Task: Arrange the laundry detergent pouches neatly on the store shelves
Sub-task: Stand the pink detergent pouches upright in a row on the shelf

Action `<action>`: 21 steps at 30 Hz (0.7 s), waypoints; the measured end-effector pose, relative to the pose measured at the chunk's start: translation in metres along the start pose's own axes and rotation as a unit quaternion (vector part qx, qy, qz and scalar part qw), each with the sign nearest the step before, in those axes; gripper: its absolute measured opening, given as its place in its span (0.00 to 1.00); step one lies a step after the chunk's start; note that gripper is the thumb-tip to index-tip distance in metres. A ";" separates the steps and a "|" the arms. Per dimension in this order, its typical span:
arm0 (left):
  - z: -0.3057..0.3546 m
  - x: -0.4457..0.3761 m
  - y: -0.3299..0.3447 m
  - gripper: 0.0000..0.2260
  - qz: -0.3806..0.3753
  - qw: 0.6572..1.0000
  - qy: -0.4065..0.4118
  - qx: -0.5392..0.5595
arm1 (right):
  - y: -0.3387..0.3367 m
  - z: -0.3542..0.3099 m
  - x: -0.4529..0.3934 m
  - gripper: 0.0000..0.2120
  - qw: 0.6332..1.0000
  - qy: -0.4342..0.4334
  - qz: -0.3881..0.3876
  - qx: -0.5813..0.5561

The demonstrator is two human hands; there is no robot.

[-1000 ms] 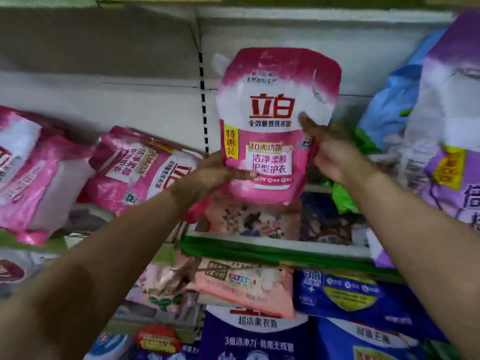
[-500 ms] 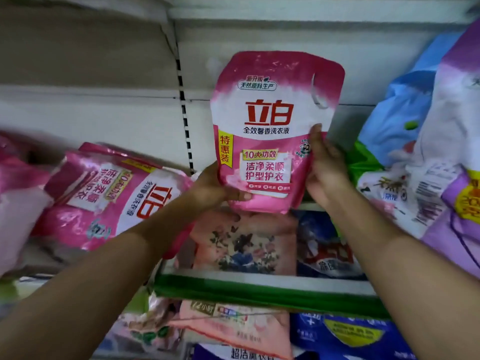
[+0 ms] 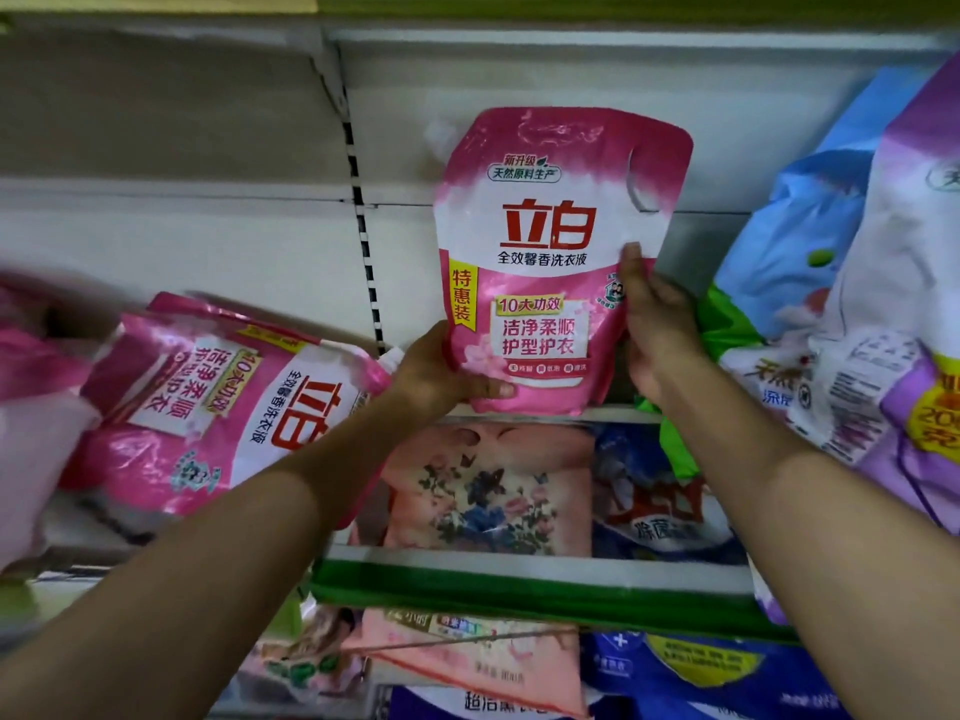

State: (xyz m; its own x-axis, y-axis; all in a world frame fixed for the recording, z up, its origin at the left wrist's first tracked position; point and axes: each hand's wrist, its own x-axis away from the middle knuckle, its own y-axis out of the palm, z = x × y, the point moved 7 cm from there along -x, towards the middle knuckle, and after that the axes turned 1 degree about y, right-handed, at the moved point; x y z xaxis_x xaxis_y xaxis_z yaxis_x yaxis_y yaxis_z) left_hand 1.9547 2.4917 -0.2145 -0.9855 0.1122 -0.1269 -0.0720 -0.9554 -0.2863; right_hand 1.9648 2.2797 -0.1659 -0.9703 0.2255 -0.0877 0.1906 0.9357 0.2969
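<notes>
While gripping the upright pink pouch with left hand and right hand — risking toppling onto the slumped pouch if released unsupported.

The pink pouch at the far left is blurred and cut by the picture's edge. The left hand hides the lower left corner of the upright pouch, and its fingers behind cannot be seen. The purple bag at right is cut off too.
</notes>
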 end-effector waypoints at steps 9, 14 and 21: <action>0.025 0.057 -0.004 0.14 0.008 0.999 -0.038 0.023 | 0.004 -0.001 0.042 0.12 0.992 0.038 -0.012 0.117; 0.045 0.118 -0.031 0.23 0.075 0.993 -0.085 0.043 | 0.007 -0.004 0.092 0.19 0.981 0.120 -0.009 0.150; 0.053 0.226 -0.075 0.16 0.124 0.972 -0.164 0.110 | 0.055 -0.008 0.184 0.21 0.963 0.186 -0.073 0.183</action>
State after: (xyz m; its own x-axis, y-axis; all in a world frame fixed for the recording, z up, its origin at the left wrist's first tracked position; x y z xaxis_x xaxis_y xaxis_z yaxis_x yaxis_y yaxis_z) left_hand 1.7288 2.5740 -0.1717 -0.9699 -0.1883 0.1545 0.1792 -0.9813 -0.0709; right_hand 1.7955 2.3706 -0.1578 -0.9638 0.0353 0.2644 0.0219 0.9983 -0.0538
